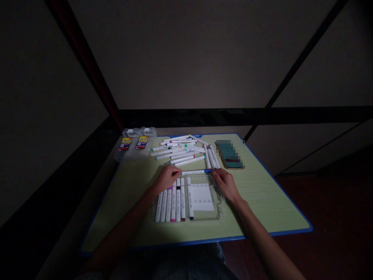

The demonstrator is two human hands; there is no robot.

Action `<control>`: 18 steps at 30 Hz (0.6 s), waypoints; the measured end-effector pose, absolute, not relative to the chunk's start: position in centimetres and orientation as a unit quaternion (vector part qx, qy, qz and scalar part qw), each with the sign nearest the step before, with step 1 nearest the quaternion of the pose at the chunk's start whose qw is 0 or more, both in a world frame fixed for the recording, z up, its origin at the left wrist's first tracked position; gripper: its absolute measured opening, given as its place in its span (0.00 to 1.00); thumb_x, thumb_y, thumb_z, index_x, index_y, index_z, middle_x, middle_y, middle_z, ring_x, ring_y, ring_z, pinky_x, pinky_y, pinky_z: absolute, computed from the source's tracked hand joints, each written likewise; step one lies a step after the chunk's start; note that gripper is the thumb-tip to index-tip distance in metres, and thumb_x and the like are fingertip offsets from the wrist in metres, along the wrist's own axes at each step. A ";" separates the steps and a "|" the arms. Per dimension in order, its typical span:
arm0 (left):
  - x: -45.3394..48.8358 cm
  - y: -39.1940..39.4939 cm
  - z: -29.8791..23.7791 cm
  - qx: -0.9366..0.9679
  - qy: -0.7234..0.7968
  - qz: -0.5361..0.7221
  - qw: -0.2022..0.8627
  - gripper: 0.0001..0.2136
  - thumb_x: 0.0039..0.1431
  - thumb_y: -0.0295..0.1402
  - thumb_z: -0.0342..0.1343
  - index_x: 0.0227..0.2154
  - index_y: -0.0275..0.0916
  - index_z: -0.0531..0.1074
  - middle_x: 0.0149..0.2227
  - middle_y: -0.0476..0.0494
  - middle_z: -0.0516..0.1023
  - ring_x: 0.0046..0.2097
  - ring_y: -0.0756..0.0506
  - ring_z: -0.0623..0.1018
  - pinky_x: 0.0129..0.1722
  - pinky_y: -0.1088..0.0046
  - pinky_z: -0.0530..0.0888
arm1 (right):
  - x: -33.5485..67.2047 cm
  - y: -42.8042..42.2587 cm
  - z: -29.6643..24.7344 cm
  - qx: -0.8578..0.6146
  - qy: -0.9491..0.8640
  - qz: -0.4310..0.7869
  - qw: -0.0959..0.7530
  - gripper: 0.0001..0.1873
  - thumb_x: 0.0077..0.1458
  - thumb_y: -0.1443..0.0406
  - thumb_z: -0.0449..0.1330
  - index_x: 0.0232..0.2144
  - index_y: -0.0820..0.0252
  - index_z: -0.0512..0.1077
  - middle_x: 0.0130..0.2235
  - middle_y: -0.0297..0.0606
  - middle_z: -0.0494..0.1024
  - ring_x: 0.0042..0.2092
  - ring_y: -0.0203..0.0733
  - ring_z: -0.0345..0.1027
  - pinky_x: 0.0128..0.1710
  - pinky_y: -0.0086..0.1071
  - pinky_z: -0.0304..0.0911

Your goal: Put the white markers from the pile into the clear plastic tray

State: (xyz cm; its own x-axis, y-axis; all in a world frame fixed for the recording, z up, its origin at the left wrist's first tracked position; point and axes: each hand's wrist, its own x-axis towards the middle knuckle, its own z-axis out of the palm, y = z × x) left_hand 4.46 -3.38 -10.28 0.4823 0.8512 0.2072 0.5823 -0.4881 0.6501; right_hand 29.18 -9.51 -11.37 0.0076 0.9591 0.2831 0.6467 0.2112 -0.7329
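Both hands hold one white marker with a blue cap (196,171) level above the far edge of a clear flat tray (217,206). My left hand (167,180) pinches its left end, and my right hand (225,184) pinches the blue-capped right end. Inside the tray several white markers (174,202) lie side by side at the left, with coloured ends toward me. A white card (201,197) shows through the bare right half of the tray.
A loose pile of white markers (180,149) lies beyond the tray on the pale green table (262,194). Two clear marker cases (135,146) with yellow labels stand at the far left. A teal blurred flat object (230,154) lies at the far right.
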 end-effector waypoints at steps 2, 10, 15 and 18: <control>4.5 -3.3 -10.4 0.818 0.442 0.266 0.255 0.09 0.52 0.24 0.50 0.28 0.37 0.76 0.32 0.46 0.78 0.35 0.49 0.75 0.36 0.76 0.70 | 29.2 -9.5 -11.3 -0.593 -0.671 0.208 0.393 0.21 0.58 0.57 0.45 0.35 0.63 0.73 0.28 0.39 0.71 0.31 0.40 0.66 0.32 0.32 0.60; 4.5 -3.1 -10.6 0.806 0.451 0.285 0.258 0.09 0.52 0.24 0.51 0.29 0.35 0.76 0.32 0.44 0.79 0.34 0.48 0.76 0.35 0.75 0.71 | 29.1 -9.5 -11.5 -0.597 -0.637 0.250 0.418 0.21 0.55 0.56 0.48 0.40 0.64 0.74 0.38 0.43 0.78 0.38 0.45 0.70 0.39 0.36 0.63; 4.3 -2.9 -11.2 0.798 0.449 0.305 0.264 0.08 0.51 0.23 0.51 0.29 0.33 0.76 0.32 0.43 0.78 0.34 0.49 0.75 0.34 0.76 0.71 | 29.2 -9.5 -11.8 -0.598 -0.607 0.283 0.441 0.21 0.54 0.55 0.51 0.40 0.64 0.73 0.38 0.43 0.79 0.38 0.47 0.71 0.39 0.38 0.64; 4.3 -2.8 -11.7 0.786 0.448 0.317 0.285 0.07 0.49 0.23 0.53 0.29 0.33 0.76 0.31 0.43 0.78 0.33 0.49 0.75 0.32 0.77 0.71 | 29.2 -9.4 -12.1 -0.586 -0.594 0.302 0.461 0.19 0.52 0.56 0.54 0.40 0.63 0.72 0.39 0.43 0.78 0.38 0.46 0.72 0.39 0.38 0.65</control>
State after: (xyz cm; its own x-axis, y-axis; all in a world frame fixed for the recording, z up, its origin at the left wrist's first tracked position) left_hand 4.27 -2.78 -11.70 0.3978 0.8846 0.2435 0.5230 -0.4367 0.7320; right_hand 29.19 -9.43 -12.14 0.1115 0.9747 0.1939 0.4175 0.1311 -0.8992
